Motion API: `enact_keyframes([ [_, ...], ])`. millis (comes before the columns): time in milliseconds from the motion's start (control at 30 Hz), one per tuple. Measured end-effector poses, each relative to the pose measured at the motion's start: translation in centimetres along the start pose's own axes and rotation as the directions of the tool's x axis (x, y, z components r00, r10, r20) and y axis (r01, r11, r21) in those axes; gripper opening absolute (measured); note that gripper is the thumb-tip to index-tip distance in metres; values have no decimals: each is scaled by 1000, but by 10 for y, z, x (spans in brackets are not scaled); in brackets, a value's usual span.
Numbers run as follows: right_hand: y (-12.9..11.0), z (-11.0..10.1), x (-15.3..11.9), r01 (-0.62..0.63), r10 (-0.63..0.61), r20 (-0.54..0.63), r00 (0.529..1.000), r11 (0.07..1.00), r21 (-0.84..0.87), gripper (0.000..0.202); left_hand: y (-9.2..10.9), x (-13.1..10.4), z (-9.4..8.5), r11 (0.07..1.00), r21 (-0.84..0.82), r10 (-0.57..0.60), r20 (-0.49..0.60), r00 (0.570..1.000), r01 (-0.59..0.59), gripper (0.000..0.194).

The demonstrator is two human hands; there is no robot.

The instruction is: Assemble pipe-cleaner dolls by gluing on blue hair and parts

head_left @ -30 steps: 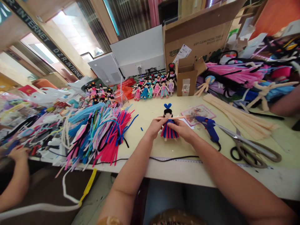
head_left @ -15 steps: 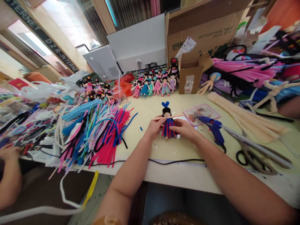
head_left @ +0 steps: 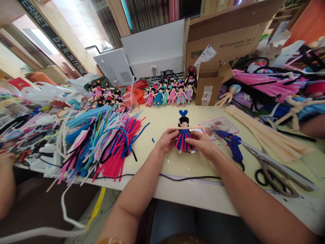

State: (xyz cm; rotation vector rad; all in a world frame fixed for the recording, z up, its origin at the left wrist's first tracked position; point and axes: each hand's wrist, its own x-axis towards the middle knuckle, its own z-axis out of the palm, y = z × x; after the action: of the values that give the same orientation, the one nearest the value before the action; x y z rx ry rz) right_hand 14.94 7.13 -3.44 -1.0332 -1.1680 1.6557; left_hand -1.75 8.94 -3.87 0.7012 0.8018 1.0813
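Note:
Between my two hands a small pipe-cleaner doll (head_left: 184, 139) stands upright, with black hair, a blue bow on top and a skirt of blue and red strips. Its pale arms stretch straight out to both sides. My left hand (head_left: 169, 139) grips the doll at its left side, the fingers closed near the arm and waist. From the other side my right hand (head_left: 201, 140) pinches the skirt and waist. Just right of the hands lie a pink-edged picture card (head_left: 222, 127) and a blue glue gun (head_left: 232, 144). A short blue scrap (head_left: 153, 140) lies to the left.
A heap of coloured pipe cleaners (head_left: 109, 145) covers the left. Scissors (head_left: 276, 173) and beige pipe cleaners (head_left: 266, 134) lie at right. Finished dolls (head_left: 170, 93) stand at the back beside a small cardboard box (head_left: 205, 88). Another person's arm (head_left: 6, 183) shows at far left.
The view has shifted slightly. The doll's arms, tilted before, now lie nearly level and the doll faces more upright; both hands keep hold of it.

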Motion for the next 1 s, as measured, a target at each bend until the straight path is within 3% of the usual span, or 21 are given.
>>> enact_keyframes([
  [233, -3, 1, -2, 32, -32, -27, 999, 999, -1, 40, 0, 0, -1, 1000, 16, -20, -38, 999, 21, 38],
  [633, -2, -3, 0, -34, 34, -6, 999, 996, -82, 40, 11, 0, -4, 940, 324, 141, -73, 987, -110, 28],
  [1000, -1, -1, 0, -54, 53, -18, 998, 995, -82, 38, 10, -1, -5, 914, 383, 175, -84, 981, -130, 26],
])
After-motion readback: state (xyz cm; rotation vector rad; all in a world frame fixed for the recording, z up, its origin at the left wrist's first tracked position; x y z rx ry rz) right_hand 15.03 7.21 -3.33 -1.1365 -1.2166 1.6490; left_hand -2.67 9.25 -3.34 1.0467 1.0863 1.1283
